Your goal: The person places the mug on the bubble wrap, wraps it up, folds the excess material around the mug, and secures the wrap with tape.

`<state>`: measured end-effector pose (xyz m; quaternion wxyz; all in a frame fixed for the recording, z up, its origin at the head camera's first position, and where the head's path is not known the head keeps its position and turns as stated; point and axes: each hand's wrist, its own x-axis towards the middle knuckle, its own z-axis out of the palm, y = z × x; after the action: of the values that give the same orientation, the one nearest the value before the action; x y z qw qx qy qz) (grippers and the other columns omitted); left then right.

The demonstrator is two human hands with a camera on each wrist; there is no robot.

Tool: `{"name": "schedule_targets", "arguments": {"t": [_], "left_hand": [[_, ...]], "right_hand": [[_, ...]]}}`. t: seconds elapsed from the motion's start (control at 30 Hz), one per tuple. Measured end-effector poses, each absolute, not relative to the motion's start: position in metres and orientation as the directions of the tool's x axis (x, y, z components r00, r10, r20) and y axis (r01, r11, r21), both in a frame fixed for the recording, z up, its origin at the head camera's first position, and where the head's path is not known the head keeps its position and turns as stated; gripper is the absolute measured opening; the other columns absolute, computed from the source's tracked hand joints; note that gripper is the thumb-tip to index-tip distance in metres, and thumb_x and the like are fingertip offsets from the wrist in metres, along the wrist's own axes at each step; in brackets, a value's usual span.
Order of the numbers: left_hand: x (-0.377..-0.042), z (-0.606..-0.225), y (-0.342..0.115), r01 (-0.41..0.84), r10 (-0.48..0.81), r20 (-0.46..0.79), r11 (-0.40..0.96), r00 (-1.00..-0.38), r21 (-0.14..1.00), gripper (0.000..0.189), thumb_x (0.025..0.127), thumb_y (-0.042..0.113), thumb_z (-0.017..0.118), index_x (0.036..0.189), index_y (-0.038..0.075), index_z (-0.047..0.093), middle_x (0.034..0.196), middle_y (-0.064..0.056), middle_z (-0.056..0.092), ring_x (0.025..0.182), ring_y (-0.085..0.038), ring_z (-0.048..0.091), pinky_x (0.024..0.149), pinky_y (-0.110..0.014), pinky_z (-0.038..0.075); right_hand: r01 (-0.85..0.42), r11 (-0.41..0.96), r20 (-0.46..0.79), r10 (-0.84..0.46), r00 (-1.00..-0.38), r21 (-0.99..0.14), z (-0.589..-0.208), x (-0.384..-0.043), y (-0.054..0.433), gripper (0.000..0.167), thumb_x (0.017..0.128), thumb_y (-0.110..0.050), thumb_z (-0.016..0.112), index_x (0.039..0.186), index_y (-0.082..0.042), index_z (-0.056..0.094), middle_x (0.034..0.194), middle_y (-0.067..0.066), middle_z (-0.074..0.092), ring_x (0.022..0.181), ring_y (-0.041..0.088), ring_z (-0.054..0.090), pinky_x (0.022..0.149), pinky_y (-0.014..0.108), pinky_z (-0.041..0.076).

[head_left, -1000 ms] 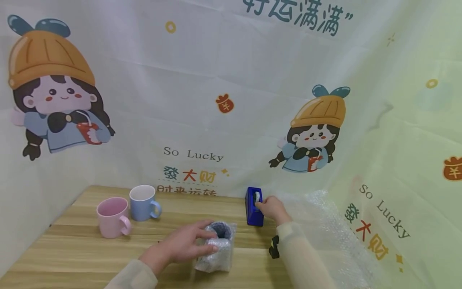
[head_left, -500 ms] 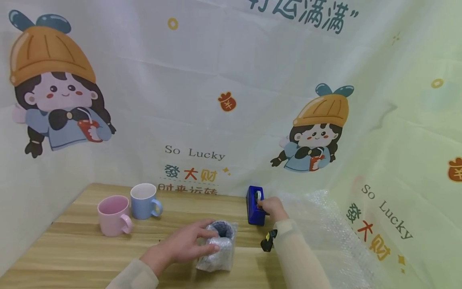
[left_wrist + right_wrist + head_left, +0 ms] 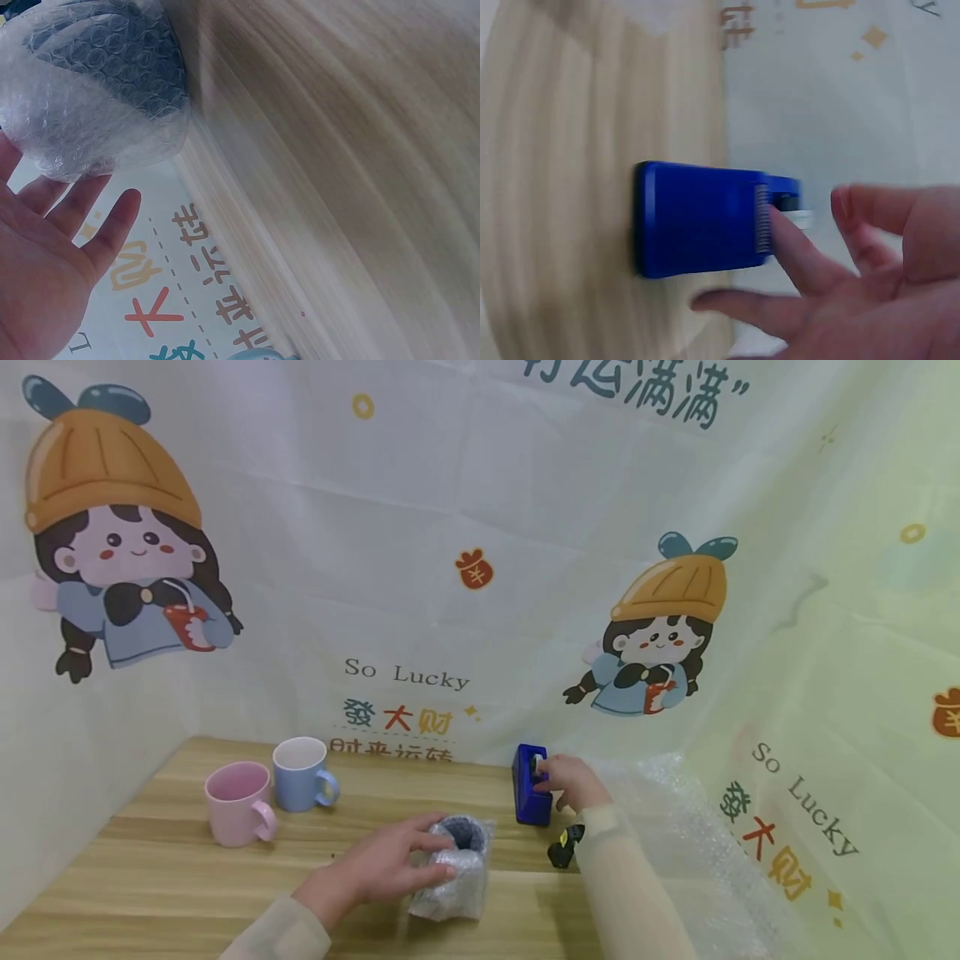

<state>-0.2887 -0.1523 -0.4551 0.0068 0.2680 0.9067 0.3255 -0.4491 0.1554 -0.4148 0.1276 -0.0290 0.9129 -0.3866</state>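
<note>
A bubble-wrapped cup-like bundle [image 3: 459,868] with a round dark hollow on top stands on the wooden table. My left hand [image 3: 390,860] rests against its left side, thumb toward the front and fingers behind; the left wrist view shows these fingers [image 3: 79,210] fairly straight against the plastic. Farther back stands a blue tape dispenser [image 3: 701,221] with a serrated edge. My right hand [image 3: 573,781] is at its right side, fingers spread, one fingertip right behind the serrated edge by the white tape roll [image 3: 799,218].
A pink mug [image 3: 238,814] and a light blue mug [image 3: 298,781] stand at the left back. A sheet of bubble wrap [image 3: 667,843] spreads along the right. A small black-and-yellow item [image 3: 564,846] shows beside my right sleeve. Printed cloth [image 3: 405,568] hangs behind the table.
My right hand's fingers have loosened and spread at the tape dispenser, with a fingertip moved up toward the roll. My left hand and the wrapped bundle stay in place.
</note>
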Motion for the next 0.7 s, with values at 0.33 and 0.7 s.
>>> {"name": "schedule_targets", "arguments": {"t": [0.33,0.7], "left_hand": [[-0.289,-0.454,-0.151,0.469,0.481,0.161,0.636,-0.862,0.613,0.061,0.101,0.061,0.07,0.143,0.016,0.073,0.172,-0.016,0.046,0.152,-0.052,0.05,0.121,-0.074,0.042],[-0.291,-0.458,-0.149,0.472,0.486,0.165,0.622,-0.858,0.625,0.061,0.102,0.062,0.069,0.143,0.016,0.074,0.172,-0.016,0.047,0.152,-0.051,0.05,0.122,-0.074,0.042]], "right_hand": [[0.273,0.433,-0.263,0.084,-0.961,-0.859,-0.415,-0.429,0.154,0.021,0.106,-0.015,0.062,0.092,-0.002,0.069,0.077,0.001,0.062,0.072,0.016,0.059,0.075,0.028,0.055],[0.281,0.176,-0.26,0.135,-0.956,-0.944,-0.442,-0.405,0.148,0.016,0.102,-0.008,0.054,0.112,0.0,0.063,0.09,0.005,0.068,0.087,0.025,0.069,0.077,0.033,0.06]]}}
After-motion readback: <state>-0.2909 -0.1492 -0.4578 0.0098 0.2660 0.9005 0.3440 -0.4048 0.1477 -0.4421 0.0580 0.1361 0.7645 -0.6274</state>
